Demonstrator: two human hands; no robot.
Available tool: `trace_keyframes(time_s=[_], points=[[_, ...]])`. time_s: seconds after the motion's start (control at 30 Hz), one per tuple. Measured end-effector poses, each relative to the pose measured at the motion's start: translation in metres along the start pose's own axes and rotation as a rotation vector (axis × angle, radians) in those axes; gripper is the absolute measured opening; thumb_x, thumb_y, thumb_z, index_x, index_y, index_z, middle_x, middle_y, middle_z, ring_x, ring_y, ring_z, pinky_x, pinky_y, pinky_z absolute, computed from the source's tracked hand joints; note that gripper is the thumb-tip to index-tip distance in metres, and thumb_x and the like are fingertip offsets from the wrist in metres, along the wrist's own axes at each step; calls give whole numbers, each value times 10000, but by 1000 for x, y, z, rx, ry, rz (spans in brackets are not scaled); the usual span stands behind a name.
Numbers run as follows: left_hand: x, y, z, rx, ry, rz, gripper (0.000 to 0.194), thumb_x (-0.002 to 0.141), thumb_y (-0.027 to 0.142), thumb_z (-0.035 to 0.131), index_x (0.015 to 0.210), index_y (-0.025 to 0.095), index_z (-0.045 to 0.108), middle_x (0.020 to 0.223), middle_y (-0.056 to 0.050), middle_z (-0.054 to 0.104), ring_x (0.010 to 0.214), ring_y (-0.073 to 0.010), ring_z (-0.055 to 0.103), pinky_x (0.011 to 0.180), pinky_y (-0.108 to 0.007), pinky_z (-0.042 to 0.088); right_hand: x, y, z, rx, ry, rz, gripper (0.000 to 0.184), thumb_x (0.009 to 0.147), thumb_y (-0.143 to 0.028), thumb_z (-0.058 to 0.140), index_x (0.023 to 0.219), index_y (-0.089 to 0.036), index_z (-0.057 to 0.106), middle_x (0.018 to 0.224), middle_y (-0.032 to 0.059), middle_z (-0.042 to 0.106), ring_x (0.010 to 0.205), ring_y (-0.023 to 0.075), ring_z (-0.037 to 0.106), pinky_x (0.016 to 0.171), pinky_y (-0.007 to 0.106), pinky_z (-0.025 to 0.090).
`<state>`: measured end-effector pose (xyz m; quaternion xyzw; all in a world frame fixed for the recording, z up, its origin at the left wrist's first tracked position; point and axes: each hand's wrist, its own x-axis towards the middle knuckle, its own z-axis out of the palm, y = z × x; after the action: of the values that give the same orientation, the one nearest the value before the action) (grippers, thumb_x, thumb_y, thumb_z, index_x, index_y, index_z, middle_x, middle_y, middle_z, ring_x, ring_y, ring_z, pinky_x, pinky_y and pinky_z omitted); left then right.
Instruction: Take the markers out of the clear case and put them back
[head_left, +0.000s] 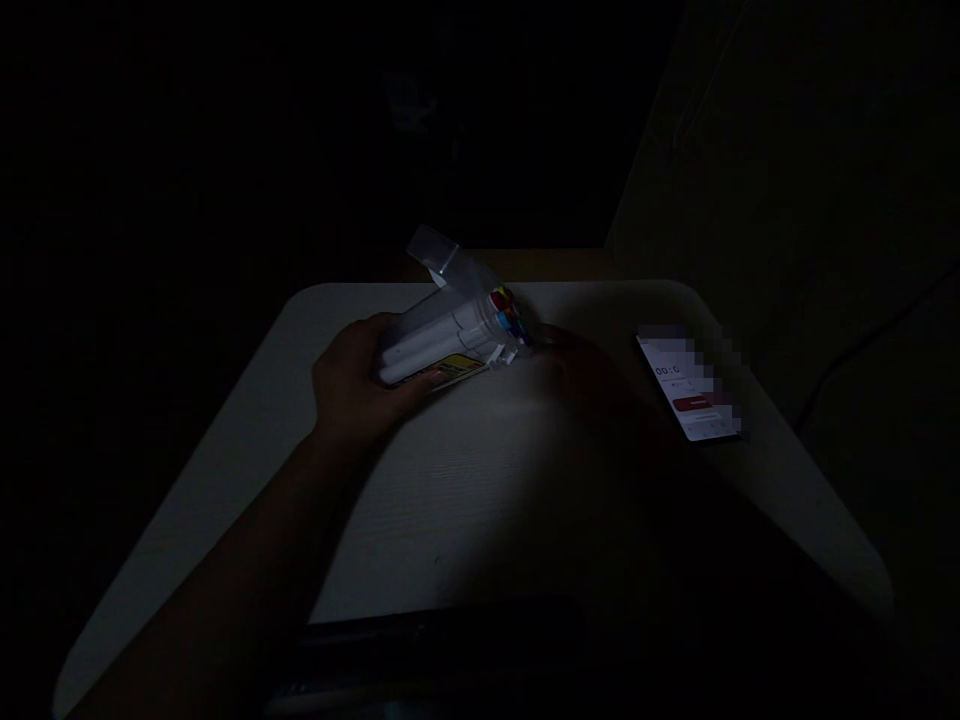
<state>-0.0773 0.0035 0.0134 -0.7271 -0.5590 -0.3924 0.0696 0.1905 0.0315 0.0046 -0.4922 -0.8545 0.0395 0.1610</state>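
Table (405, 490): pale, rounded corners, mostly in shadow. Poor light is perhaps the main hazard; a misjudged reach would be easy here.
Dark strip (405, 636): along the near edge, too dim to identify.
Clear case (420, 338): above the middle of the table, on its side, mouth toward the right. Whether it rests on the tabletop cannot be told. If the mouth dips, the contents could slide out.
Left hand (349, 385): wrapped around the base end of the case, thumb along its front. A loosened grip could let the smooth plastic roll; too hard a squeeze could bend the wall.
Right hand (574, 365): in deep shadow near the mouth; cannot tell whether it pinches anything. A blind pull could bring several pens at once.
Phone (686, 395): lit, right side of the table, near the right forearm. A wide sweep might knock it.
Lid (435, 250): swung open over the case, angled back. A bump could strain its hinge or flip it onto fingers.
Pens (510, 315): coloured ends bunched at the mouth; tight packing could make one drag its neighbours.
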Motion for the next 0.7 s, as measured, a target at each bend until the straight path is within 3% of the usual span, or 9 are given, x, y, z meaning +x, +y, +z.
trace_keyframes(time_s=[0.17, 0.27, 0.37, 0.43, 0.53, 0.7], points=[[-1, 0, 0, -1, -10, 65, 738, 621, 677, 590, 1155, 174, 505, 1066, -79, 602, 955, -233, 571, 818, -348, 471, 4, 11, -5, -132, 152, 42, 499, 773, -92, 426, 1268, -125, 479, 1344, 148, 442, 1235, 268, 431, 1004, 450, 389], [-1, 1, 0, 4, -9, 71, 736, 622, 671, 596, 1156, 174, 499, 1059, -81, 603, 941, -234, 573, 795, -352, 480, 0, 6, -20, -94, 454, -15, 480, 784, -137, 423, 1260, -83, 458, 1327, 164, 454, 1241, 251, 420, 1037, 430, 349], [-1, 2, -1, 10, 8, 113, 707, 623, 640, 620, 1147, 181, 500, 1051, -78, 608, 932, -236, 581, 784, -348, 484, -8, -13, -39, 8, 709, -102, 424, 845, -195, 382, 1256, -109, 436, 1270, 137, 508, 1203, 215, 451, 1010, 391, 377], [-1, 3, -2, 16, 10, 150, 687, 621, 618, 636, 1140, 189, 500, 1049, -75, 611, 929, -239, 588, 778, -346, 487, -12, -29, -47, 54, 740, -185, 383, 869, -222, 366, 1236, -148, 447, 1223, 107, 540, 1167, 200, 476, 982, 376, 398], [0, 3, -4, 33, 9, 196, 680, 606, 608, 651, 1131, 204, 498, 1047, -72, 615, 919, -248, 598, 768, -356, 492, -14, -45, -50, 82, 651, -285, 315, 878, -212, 363, 1154, -172, 509, 1191, 87, 553, 1162, 189, 464, 983, 371, 391], [1, 5, -6, 72, 22, 331, 690, 591, 600, 665, 1130, 209, 482, 987, -75, 632, 855, -247, 608, 745, -372, 497, -9, -46, -40, 77, 492, -339, 250, 860, -191, 404, 1031, -140, 579, 1084, 103, 592, 1029, 191, 497, 880, 356, 437]])
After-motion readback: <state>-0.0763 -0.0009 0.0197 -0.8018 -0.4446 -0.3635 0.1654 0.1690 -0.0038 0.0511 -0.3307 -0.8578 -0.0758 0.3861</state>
